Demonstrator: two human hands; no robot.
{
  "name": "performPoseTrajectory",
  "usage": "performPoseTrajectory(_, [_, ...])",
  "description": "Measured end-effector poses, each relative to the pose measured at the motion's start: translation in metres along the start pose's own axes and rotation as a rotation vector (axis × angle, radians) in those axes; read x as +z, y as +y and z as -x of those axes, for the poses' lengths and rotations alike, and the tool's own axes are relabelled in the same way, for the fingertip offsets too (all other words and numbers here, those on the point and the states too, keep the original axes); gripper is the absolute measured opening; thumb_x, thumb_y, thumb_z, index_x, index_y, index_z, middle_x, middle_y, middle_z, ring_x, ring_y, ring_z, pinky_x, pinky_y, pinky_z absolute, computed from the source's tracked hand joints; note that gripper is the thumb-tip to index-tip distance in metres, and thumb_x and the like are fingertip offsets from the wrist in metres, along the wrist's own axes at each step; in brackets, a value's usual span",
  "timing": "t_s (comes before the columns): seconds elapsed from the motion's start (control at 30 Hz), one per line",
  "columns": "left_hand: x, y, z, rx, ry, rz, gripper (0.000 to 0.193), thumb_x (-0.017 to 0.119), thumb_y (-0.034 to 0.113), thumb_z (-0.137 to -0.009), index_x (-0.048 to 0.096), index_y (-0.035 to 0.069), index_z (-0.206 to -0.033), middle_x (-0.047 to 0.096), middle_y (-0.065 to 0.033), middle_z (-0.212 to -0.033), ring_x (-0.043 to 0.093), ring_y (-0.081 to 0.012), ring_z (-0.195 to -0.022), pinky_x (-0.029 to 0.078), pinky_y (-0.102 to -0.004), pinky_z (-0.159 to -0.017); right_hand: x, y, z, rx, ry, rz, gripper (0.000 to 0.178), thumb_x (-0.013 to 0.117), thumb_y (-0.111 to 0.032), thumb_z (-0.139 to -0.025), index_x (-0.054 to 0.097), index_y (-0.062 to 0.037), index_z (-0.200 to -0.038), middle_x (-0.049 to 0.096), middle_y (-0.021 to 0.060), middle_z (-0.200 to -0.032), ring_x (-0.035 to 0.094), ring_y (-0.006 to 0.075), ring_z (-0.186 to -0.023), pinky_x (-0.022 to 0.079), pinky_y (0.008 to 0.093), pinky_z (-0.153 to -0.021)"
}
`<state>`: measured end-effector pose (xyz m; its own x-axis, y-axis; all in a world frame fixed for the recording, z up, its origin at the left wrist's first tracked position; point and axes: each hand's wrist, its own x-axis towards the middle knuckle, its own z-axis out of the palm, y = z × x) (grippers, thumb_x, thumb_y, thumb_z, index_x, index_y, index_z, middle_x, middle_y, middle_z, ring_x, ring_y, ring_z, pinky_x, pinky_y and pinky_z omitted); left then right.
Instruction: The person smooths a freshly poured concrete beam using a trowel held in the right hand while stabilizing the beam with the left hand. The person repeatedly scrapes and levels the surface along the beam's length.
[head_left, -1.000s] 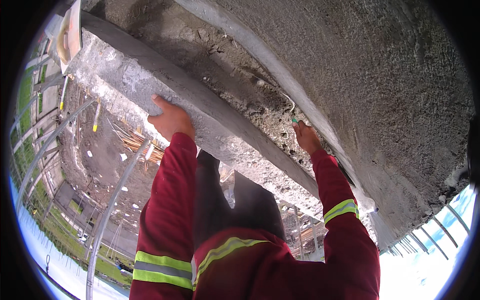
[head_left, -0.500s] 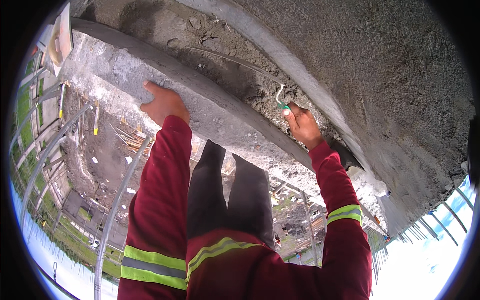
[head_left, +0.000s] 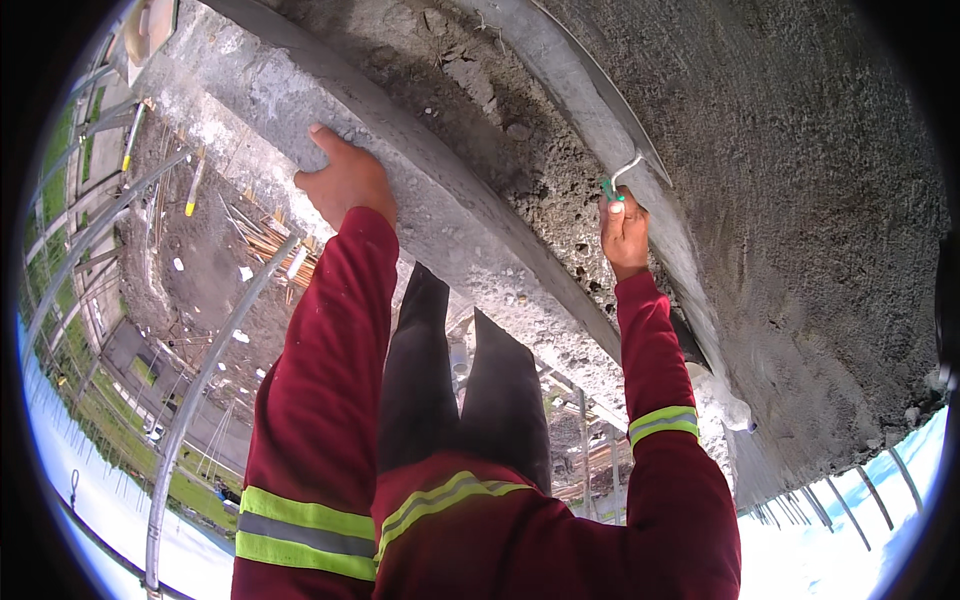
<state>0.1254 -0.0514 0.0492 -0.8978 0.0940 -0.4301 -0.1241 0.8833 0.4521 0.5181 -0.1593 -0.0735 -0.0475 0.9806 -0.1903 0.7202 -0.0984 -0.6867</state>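
Green handle with a pale bent shank: hand tool point(head_left: 623, 170), gripped in the closed right hand point(head_left: 626, 232), thumb uppermost; its thin blade lies along the smooth concrete band point(head_left: 668, 240). Left hand point(head_left: 350, 185), thumb spread, rests on the concrete beam point(head_left: 450, 225); whether its partly hidden fingers clasp it cannot be told. Outward: pitted trough point(head_left: 520, 165) between beam and band; rough grey surface point(head_left: 800, 200) at right.

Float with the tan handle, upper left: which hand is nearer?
Left. The left hand rests on the concrete ledge, below and right of the float; the right hand is farther right, holding a green-handled trowel.
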Motion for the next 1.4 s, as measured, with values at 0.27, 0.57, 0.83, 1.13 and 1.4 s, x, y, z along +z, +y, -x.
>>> performPoseTrajectory(0.27, [0.003,-0.001,-0.004,0.015,0.049,-0.044,0.098,0.044,0.073,-0.101,0.041,-0.01,-0.152,0.059,-0.0322,-0.144,0.06,-0.0455,-0.132,0.047,-0.05,-0.111,-0.011,0.017,0.012,0.325,-0.218,0.268,0.06,0.044,-0.054,-0.111,0.066,0.001,-0.105,0.068,0.0294,-0.085,0.066,0.0547,-0.087,0.049,0.0619,-0.081])
performPoseTrajectory(0.57, [0.002,0.0,-0.005,0.002,0.052,-0.05,0.095,0.044,0.074,-0.1,0.045,-0.008,-0.149,0.062,-0.0295,-0.141,0.062,-0.0442,-0.13,0.048,-0.0508,-0.109,-0.012,0.031,0.022,0.466,-0.406,0.548,0.061,0.043,-0.054,-0.111,0.069,0.0006,-0.105,0.069,0.0313,-0.096,0.067,0.053,-0.086,0.049,0.059,-0.077])
performPoseTrajectory(0.83, [0.0,-0.002,-0.002,-0.016,0.033,-0.064,0.095,0.045,0.074,-0.1,0.045,-0.008,-0.147,0.063,-0.0298,-0.139,0.063,-0.0443,-0.128,0.049,-0.0511,-0.108,-0.006,0.029,0.013,0.024,-0.116,-0.029,0.057,0.045,-0.053,-0.11,0.065,-0.0006,-0.106,0.064,0.026,-0.081,0.061,0.0531,-0.079,0.049,0.0577,-0.076])
performPoseTrajectory(1.13, [0.0,-0.001,-0.002,-0.006,0.032,-0.055,0.095,0.045,0.073,-0.1,0.044,-0.008,-0.149,0.061,-0.0298,-0.142,0.062,-0.0434,-0.13,0.048,-0.0503,-0.11,-0.006,0.041,0.02,0.306,-0.18,0.037,0.066,0.039,-0.055,-0.113,0.063,0.0021,-0.09,0.063,0.0219,-0.075,0.058,0.045,-0.064,0.047,0.0527,-0.066])
performPoseTrajectory(1.4, [0.003,-0.002,-0.006,0.021,0.07,-0.061,0.095,0.043,0.074,-0.1,0.045,-0.008,-0.147,0.061,-0.0298,-0.141,0.062,-0.0438,-0.13,0.048,-0.0509,-0.109,-0.002,0.047,0.019,0.314,-0.236,0.462,0.067,0.038,-0.058,-0.112,0.064,-0.0001,-0.089,0.064,0.0212,-0.072,0.063,0.045,-0.073,0.047,0.0566,-0.073])
